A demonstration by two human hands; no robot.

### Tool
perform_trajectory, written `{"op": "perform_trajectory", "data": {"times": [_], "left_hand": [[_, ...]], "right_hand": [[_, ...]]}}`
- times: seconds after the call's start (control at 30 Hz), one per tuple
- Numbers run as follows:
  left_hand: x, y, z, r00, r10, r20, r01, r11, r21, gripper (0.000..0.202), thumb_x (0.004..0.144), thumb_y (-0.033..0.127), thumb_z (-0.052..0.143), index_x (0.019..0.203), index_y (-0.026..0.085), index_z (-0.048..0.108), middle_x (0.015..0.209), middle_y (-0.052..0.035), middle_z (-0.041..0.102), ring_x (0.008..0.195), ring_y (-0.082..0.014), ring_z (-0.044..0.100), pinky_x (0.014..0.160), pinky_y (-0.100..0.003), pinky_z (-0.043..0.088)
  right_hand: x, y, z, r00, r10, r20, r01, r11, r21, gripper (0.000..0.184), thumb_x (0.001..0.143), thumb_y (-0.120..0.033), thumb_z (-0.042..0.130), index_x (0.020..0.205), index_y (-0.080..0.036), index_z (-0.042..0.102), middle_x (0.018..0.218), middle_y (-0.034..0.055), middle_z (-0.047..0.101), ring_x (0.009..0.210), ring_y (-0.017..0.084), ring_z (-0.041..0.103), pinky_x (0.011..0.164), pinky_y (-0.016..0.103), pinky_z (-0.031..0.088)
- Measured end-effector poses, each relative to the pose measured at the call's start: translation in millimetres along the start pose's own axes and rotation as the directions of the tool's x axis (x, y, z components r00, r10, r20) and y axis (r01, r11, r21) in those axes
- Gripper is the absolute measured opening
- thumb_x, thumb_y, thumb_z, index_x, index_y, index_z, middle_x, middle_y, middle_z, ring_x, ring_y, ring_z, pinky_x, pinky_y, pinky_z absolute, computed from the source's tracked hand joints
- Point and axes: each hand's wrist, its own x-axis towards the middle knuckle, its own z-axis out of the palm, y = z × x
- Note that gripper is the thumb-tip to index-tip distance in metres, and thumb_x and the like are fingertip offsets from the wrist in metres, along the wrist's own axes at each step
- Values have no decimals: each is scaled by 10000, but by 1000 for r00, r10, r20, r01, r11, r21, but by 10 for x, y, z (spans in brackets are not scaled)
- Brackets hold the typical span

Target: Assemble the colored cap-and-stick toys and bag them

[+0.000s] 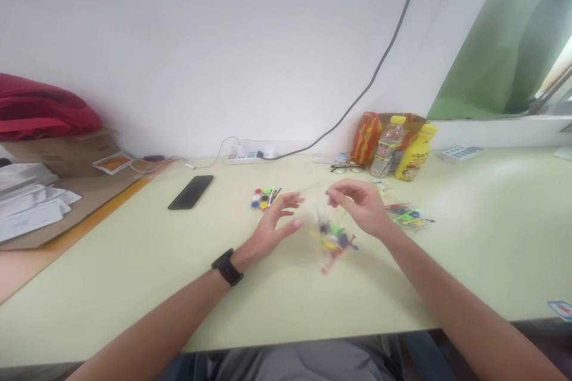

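Over the middle of the table, my right hand [360,205] is closed in a pinch at the top of a clear plastic bag [333,238]. Small green, yellow, blue, black and red pieces fill the bag, which hangs blurred by motion. My left hand [277,220], with a black watch on its wrist, is open beside the bag, fingers apart. Behind it sit several small round pots [259,196] in different colours with thin coloured sticks. To the right of my right hand lies another clear bag of coloured pieces [411,217], with a further small packet partly hidden behind the hand.
A black phone [190,192] lies on the left of the table [147,286]. Near the wall are a power strip [243,158], glasses [346,168], a clear bottle [388,146], a yellow bottle [416,153] and a red-yellow bag [364,140]. White papers [31,205] lie far left.
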Motion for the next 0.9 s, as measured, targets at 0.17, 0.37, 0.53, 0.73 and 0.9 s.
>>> {"op": "perform_trajectory", "data": {"times": [0.17,0.37,0.53,0.73,0.9], "left_hand": [[-7,6,4,1000,2,5,-2,1000,16,629,994,577,651,1525,278,494,1555,-151,541,1412,-330,511,1161,-494,422],[6,-13,15,999,13,-30,-12,999,42,693,964,612,676,1542,287,476,1581,-146,508,1421,-348,491,1167,-513,404],[11,-104,-4,998,52,45,-49,996,-72,685,989,696,571,1539,294,496,1599,-141,480,1424,-357,496,1149,-512,436],[22,-88,7,997,51,57,-47,997,-56,717,929,620,721,1527,279,520,1519,-144,574,1404,-351,524,1150,-495,428],[42,66,68,995,-63,77,74,986,-151,352,927,477,775,1112,179,741,1110,-119,740,1020,-262,690,878,-363,547]], "right_hand": [[-20,31,39,992,-44,-120,42,999,-19,274,980,-466,707,889,-210,740,808,47,737,727,189,691,694,329,570],[-71,80,126,987,-103,-124,91,991,-98,251,1018,-423,656,887,-217,716,749,22,706,677,171,654,672,312,536],[-132,66,234,995,-95,8,96,993,-62,250,1045,-405,608,912,-216,704,802,25,720,724,168,669,719,306,538],[-157,90,290,993,-35,111,43,997,-71,288,1059,-438,575,914,-213,681,781,16,700,712,160,647,717,301,521],[-182,85,328,994,15,112,-14,1000,-8,303,1049,-478,579,932,-216,674,800,28,696,726,172,654,704,312,525]]}}
